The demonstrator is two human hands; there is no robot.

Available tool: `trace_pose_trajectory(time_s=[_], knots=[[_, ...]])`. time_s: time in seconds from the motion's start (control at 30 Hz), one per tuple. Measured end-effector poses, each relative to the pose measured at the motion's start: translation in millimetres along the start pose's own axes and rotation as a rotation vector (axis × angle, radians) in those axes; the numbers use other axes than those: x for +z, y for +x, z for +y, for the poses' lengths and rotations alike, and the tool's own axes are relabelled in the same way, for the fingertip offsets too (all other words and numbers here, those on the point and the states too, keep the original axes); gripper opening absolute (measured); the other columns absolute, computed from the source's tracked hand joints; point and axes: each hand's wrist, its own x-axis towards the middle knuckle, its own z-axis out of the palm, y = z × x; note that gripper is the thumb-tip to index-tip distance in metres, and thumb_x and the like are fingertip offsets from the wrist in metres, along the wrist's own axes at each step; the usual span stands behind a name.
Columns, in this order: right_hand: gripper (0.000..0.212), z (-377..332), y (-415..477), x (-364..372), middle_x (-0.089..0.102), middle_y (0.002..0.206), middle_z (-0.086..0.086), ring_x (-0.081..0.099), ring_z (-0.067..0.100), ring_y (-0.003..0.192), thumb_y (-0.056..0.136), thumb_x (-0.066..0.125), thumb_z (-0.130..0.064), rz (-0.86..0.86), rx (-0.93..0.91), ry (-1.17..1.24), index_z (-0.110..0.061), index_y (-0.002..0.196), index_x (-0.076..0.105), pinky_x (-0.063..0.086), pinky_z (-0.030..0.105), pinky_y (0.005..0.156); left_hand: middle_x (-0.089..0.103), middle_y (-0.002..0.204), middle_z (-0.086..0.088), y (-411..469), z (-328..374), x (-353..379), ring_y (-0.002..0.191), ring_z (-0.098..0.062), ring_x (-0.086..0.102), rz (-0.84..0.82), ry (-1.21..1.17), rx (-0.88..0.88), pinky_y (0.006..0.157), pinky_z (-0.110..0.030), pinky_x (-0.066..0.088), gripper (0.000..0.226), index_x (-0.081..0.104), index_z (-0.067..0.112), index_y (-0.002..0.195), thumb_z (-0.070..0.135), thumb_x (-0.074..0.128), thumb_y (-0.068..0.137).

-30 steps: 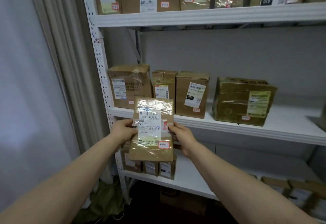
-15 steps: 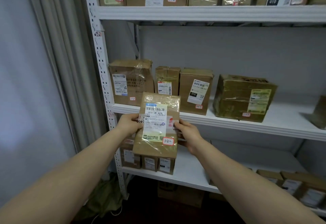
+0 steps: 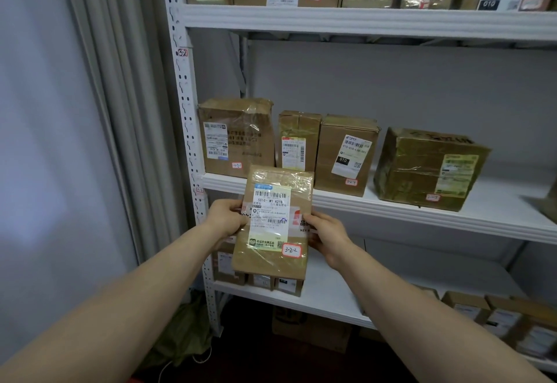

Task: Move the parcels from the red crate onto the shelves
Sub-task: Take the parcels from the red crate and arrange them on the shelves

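**Operator:** State the grip condition and the location of the parcel.

**Technician:** The parcel [image 3: 273,223] is clamped by its two long edges: left hand [image 3: 223,217] closed on the left edge, right hand [image 3: 328,236] closed on the right edge. It is held upright in the air, label facing the camera, in front of and slightly below the lip of the middle shelf [image 3: 391,207]. Its handwritten tag reads 3-2-2.

**Operator:** Where on that shelf is it likely to go?

**Technician:** Judging by the tags, between the large box [image 3: 236,138] at the shelf's left end and the narrow box [image 3: 298,141] beside it. That gap appears tight.

**Operator:** List the failure modes.

**Technician:** 1. The film wrap is glossy; an edge-only pinch may slip. 2. Raising the parcel too little would catch its top on the shelf lip. 3. Forcing it into the gap could push either neighbouring box backward or tip the narrow one. The red crate is not clearly in view.
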Motion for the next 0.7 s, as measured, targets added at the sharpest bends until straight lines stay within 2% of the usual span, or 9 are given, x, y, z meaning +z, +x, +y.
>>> trace_pose_trajectory(time_s=[0.13, 0.3, 0.43, 0.6, 0.7], knots=[[0.016, 4, 1, 5, 0.071, 0.089, 0.004, 0.066, 0.018, 0.079, 0.094, 0.057, -0.017, 0.002, 0.008, -0.022, -0.014, 0.109, 0.064, 0.054, 0.030, 0.074, 0.067, 0.099, -0.011, 2, -6, -5, 0.080, -0.020, 0.064, -0.009, -0.004, -0.017, 0.064, -0.025, 0.053, 0.039, 0.061, 0.002, 0.121, -0.011, 0.059, 0.084], [0.016, 10, 4, 8, 0.070, 0.089, 0.004, 0.065, 0.018, 0.079, 0.093, 0.059, -0.017, 0.007, 0.020, -0.034, -0.013, 0.107, 0.065, 0.054, 0.030, 0.073, 0.067, 0.095, -0.012, 3, -13, -9, 0.073, -0.018, 0.063, -0.014, -0.001, -0.029, 0.061, -0.026, 0.053, 0.039, 0.061, 0.002, 0.120, -0.012, 0.058, 0.084], [0.012, 15, 7, 9, 0.069, 0.084, 0.006, 0.062, 0.018, 0.075, 0.092, 0.060, -0.018, 0.025, 0.033, -0.057, -0.010, 0.097, 0.066, 0.052, 0.033, 0.083, 0.067, 0.094, -0.010, 3, -17, -10, 0.076, -0.018, 0.063, -0.030, -0.004, -0.044, 0.062, -0.025, 0.052, 0.039, 0.061, 0.003, 0.119, -0.013, 0.058, 0.083], [0.015, 18, 5, 10, 0.069, 0.086, 0.008, 0.065, 0.021, 0.077, 0.092, 0.059, -0.020, 0.027, 0.054, -0.049, -0.007, 0.100, 0.065, 0.054, 0.033, 0.077, 0.069, 0.102, -0.012, 6, -26, -11, 0.086, -0.022, 0.064, -0.038, 0.007, -0.061, 0.066, -0.026, 0.052, 0.041, 0.062, 0.005, 0.120, -0.011, 0.058, 0.083], [0.014, 19, 2, 10, 0.070, 0.087, 0.008, 0.065, 0.021, 0.077, 0.093, 0.059, -0.020, 0.024, 0.065, -0.050, -0.008, 0.098, 0.064, 0.053, 0.030, 0.068, 0.069, 0.096, -0.008, 6, -29, -11, 0.078, -0.017, 0.064, -0.049, 0.007, -0.063, 0.062, -0.024, 0.051, 0.039, 0.063, 0.007, 0.118, -0.010, 0.058, 0.083]])
